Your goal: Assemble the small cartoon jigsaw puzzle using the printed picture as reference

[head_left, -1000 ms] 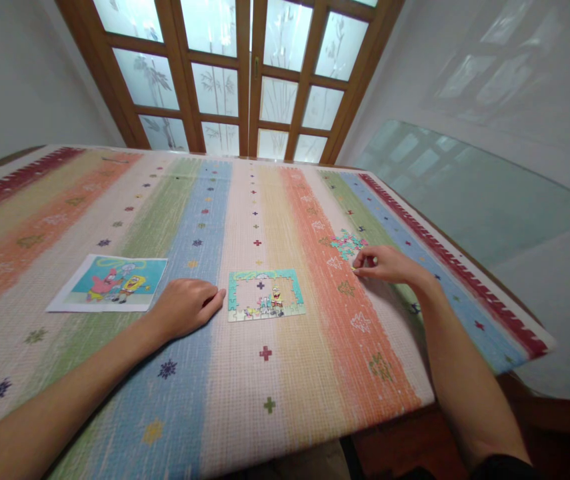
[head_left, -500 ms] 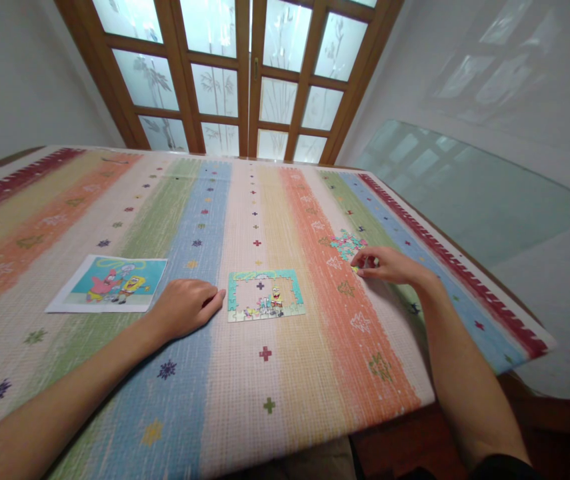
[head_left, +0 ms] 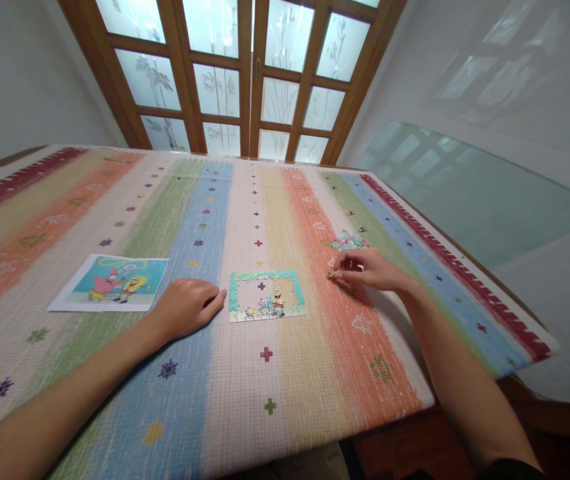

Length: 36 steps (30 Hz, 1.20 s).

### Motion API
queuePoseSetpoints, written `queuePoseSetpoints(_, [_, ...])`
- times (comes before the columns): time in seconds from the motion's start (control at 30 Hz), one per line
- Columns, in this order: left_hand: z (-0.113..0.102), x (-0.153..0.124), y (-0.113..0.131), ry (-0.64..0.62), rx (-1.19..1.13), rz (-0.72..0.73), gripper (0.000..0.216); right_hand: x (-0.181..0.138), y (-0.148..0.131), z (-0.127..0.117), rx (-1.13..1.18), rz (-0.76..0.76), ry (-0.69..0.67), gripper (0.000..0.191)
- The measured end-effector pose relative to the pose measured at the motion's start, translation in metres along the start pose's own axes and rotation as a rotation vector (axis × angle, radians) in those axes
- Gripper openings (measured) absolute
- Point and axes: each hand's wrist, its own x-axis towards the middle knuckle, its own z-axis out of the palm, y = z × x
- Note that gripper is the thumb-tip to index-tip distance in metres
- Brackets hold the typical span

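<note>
A partly built jigsaw puzzle (head_left: 266, 295) with a teal border and an empty middle lies on the striped cloth. My left hand (head_left: 185, 307) rests on the cloth just left of it, fingers loosely curled and holding nothing. My right hand (head_left: 367, 270) is right of the puzzle, pinched on a small puzzle piece (head_left: 333, 273) at its fingertips. A small heap of loose pieces (head_left: 349, 241) lies just beyond that hand.
A printed cartoon reference picture (head_left: 112, 282) lies at the left. The striped tablecloth (head_left: 175, 220) covers the table; its right edge (head_left: 469, 280) and front edge are near my right arm. A glass tabletop (head_left: 469, 193) leans at the right wall. Wooden glazed doors (head_left: 249, 73) stand behind.
My right hand has moved left from the heap of loose pieces toward the puzzle, with a piece pinched in its fingers. My left hand has stayed put.
</note>
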Motion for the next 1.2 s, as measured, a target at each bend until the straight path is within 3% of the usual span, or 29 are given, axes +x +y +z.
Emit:
queuePoseSetpoints(0.23, [0.001,-0.001,0.000,-0.003,0.005,-0.006,0.055,0.018,-0.037,0.065,0.146,-0.137,0.046,0.020])
queuePoseSetpoints(0.37, [0.001,0.000,0.000,-0.009,-0.004,-0.013,0.055,0.021,-0.049,0.086,0.122,-0.166,0.129,0.012])
queuePoseSetpoints(0.7, [-0.002,0.001,0.002,-0.017,-0.022,-0.022,0.054,0.024,-0.048,0.093,-0.030,-0.217,0.180,0.008])
queuePoseSetpoints(1.2, [-0.002,0.000,0.001,-0.016,-0.050,-0.038,0.053,0.027,-0.047,0.098,-0.036,-0.298,0.262,0.011])
